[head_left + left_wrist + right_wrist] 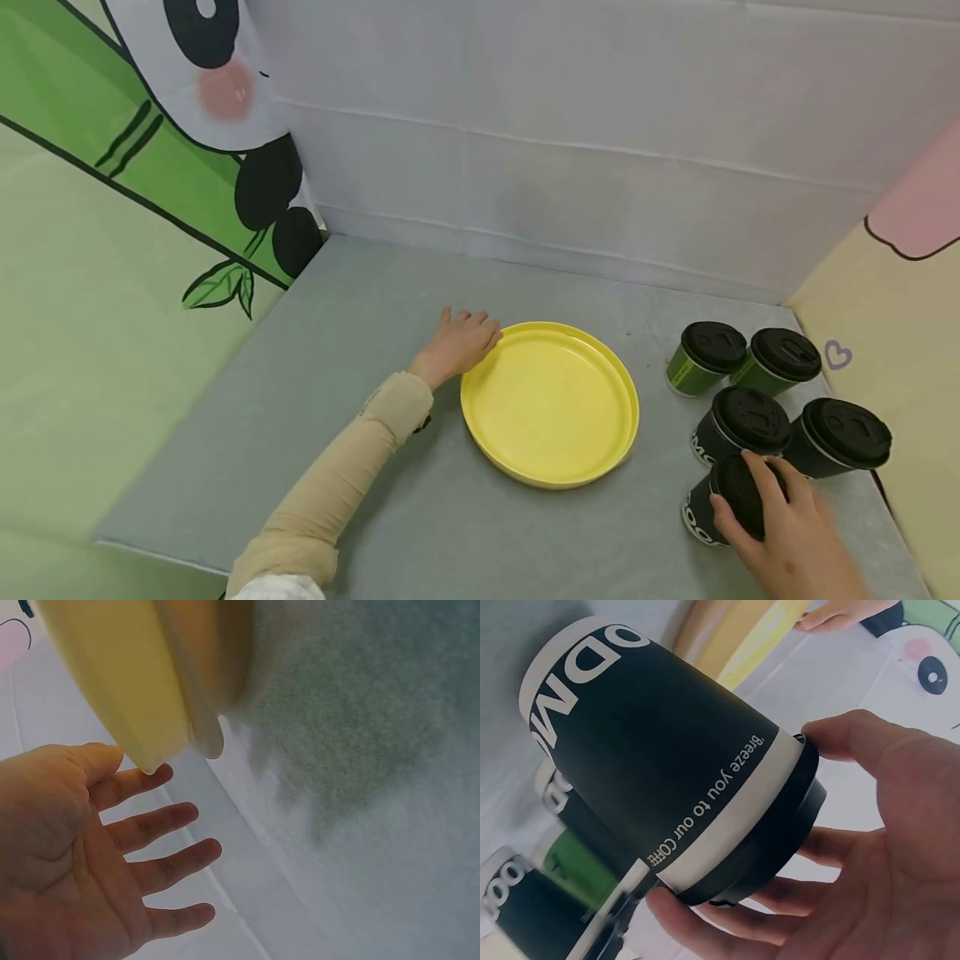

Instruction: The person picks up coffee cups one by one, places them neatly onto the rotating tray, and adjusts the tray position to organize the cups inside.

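Observation:
A round yellow tray with a raised rim lies on the grey table. My left hand is at its upper-left rim. In the left wrist view the thumb and index fingertip meet the tray's edge, while the other fingers stretch out, spread apart. With my right hand I grip a black paper coffee cup by its black lid. Fingers and thumb curl round that lid in the right wrist view; the cup carries white lettering.
Behind the held cup stand two more black cups. Farther back are two green cups, also with black lids. A white cloth wall rises at the table's back, and a yellow printed panel borders the right side.

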`<state>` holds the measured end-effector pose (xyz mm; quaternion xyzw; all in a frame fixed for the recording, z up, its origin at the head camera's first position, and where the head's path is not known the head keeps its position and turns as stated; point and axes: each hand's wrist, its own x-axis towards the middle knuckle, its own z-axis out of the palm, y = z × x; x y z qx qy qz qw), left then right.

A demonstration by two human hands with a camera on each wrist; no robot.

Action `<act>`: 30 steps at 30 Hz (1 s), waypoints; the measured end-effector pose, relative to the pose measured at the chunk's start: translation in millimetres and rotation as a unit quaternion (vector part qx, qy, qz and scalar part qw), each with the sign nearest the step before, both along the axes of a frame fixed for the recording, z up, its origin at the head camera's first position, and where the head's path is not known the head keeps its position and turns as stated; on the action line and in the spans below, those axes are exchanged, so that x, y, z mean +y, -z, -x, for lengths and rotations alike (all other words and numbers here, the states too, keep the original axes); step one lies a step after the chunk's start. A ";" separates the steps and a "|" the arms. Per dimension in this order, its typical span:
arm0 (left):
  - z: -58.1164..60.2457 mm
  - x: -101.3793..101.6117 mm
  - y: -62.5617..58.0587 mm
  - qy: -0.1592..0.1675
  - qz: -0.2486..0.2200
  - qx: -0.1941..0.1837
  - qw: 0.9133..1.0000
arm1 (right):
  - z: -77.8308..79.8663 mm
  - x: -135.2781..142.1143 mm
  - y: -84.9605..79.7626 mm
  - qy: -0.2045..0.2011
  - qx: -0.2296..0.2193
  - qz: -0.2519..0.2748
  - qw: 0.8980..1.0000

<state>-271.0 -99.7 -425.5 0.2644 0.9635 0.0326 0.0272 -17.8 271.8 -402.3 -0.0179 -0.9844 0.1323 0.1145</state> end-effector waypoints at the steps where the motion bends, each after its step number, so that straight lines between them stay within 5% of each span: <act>1: -0.1 -0.2 -0.1 0.001 -0.002 0.002 1.000 | 0.8 -3.3 -1.3 -0.007 0.005 0.002 1.000; 18: -0.8 -4.0 -2.6 0.001 -0.007 0.008 1.000 | 21.7 -49.8 -40.5 -0.091 0.105 0.041 0.989; 23: -2.3 -5.8 -0.1 0.000 -0.013 -0.004 1.000 | 27.2 -66.8 -54.7 -0.103 0.101 0.035 0.989; 30: -4.9 -6.8 3.0 0.000 -0.016 0.001 1.000 | 42.2 -91.6 -58.6 -0.144 0.139 0.052 0.978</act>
